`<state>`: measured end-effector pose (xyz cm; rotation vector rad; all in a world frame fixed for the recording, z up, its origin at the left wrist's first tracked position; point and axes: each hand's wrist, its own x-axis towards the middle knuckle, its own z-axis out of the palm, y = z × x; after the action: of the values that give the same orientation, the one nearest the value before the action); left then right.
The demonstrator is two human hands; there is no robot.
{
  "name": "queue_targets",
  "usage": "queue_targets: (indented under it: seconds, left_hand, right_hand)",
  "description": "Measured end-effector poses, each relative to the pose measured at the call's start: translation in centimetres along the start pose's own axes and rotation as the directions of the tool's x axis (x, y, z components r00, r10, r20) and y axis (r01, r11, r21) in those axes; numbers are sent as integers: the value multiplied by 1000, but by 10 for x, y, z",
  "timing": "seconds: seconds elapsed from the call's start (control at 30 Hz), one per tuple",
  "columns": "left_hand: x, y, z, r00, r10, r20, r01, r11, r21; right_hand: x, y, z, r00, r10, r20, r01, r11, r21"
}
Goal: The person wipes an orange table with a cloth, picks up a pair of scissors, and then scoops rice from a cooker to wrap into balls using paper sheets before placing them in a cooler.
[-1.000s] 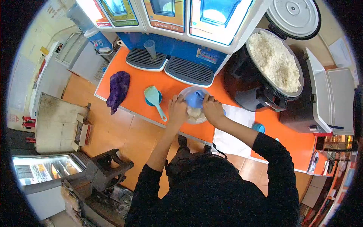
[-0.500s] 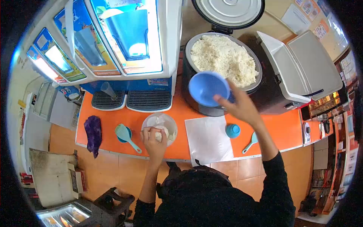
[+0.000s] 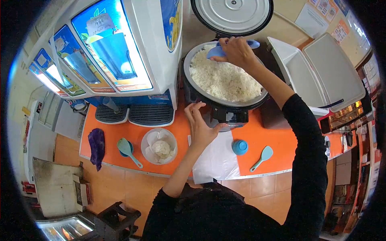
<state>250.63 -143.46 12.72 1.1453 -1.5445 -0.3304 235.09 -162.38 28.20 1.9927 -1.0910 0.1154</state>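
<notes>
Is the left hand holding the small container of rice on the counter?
No, the left hand hovers open beside the rice cooker, clear of the container.

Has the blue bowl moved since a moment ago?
Yes. The blue bowl, held in the right hand, has gone from in front of the rice cooker's near rim to its far side, dipping into the rice.
</notes>
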Motion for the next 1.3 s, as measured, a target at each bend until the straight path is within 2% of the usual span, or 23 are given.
queue_targets:
  seconds: [0.03,0.13,0.17,0.2,0.27,0.4,0.47,0.57,0.67,0.7,0.73,0.8,0.83,0.9,0.93,0.97,1.0,1.03,1.07,1.13,1.2,1.27,1.3]
  left_hand:
    - [1,-2,2,1000,-6,-2,6,1000,5]
    - [-2,-5,5,998,-49,-40,51,998,48]
    - [-2,-3,5,997,-64,-43,67,996,63]
    - [-1,-2,4,996,-79,-48,82,994,78]
    - [-2,-4,4,995,-82,-49,86,993,86]
    - [-2,-3,5,992,-110,-64,113,992,56]
    - [-6,1,2,990,-125,-65,131,988,83]
    - [-3,5,2,986,-133,-98,144,983,111]
    - [-11,8,3,984,-147,-102,159,980,118]
    - [-13,7,-1,985,-150,-80,159,979,127]
    - [-14,1,-5,985,-144,-92,156,979,129]
    - [-21,-11,-13,996,-92,13,91,996,24]
    - [-25,-16,-19,998,-7,-64,5,999,-34]
    - [-49,-29,-39,983,-163,82,168,984,-53]
    - [-64,-36,-46,967,-217,133,226,973,-52]
    - [-82,-46,-51,945,-270,185,283,958,-47]
    - [-105,-59,-55,911,-291,292,310,951,-18]
    - [-124,-70,-59,866,-310,392,331,944,14]
    - [-134,-75,-66,868,-312,387,332,943,15]
    - [-153,-80,-78,737,-396,547,446,894,45]
    - [-172,-95,-80,742,-372,558,394,915,86]
    - [-184,-111,-80,744,-344,573,335,934,125]
    - [-189,-116,-79,731,-354,584,296,935,196]
  right_hand:
    - [2,-6,10,996,-39,-81,37,999,-35]
    - [-2,-18,23,993,-84,-80,85,996,9]
    - [-8,-21,18,968,-132,-213,136,991,6]
    - [-11,-21,15,968,-129,-215,132,991,1]
    - [-16,-24,7,995,-72,71,50,963,266]
    - [-51,-52,-18,987,-60,151,-15,893,449]
    - [-67,-52,-24,993,-24,115,-31,891,452]
    - [-89,-52,-35,962,87,258,-208,849,486]
    - [-85,-47,-49,939,65,338,-215,877,430]
    - [-78,-40,-47,948,4,317,-138,905,403]
    - [-68,-30,-43,952,1,305,-130,906,402]
    - [-47,-10,-38,927,15,375,-159,921,355]
    - [-37,-1,-37,939,85,333,-193,933,305]
    - [-25,2,-42,920,245,305,-329,906,267]
    - [-28,-4,-32,922,238,305,-323,908,266]
    - [-38,-14,-15,984,168,60,-178,950,256]
    - [-46,-23,-7,979,77,-189,-37,977,209]
    - [-49,-31,-11,998,55,-7,-52,974,219]
    - [-44,-30,-13,999,51,-11,-48,974,221]
    - [-34,-21,-21,972,218,89,-233,943,238]
    - [-24,-16,-23,971,232,60,-240,939,248]
    - [-17,-22,-26,951,57,304,-149,946,288]
    - [-23,-33,-26,980,18,196,-83,942,325]
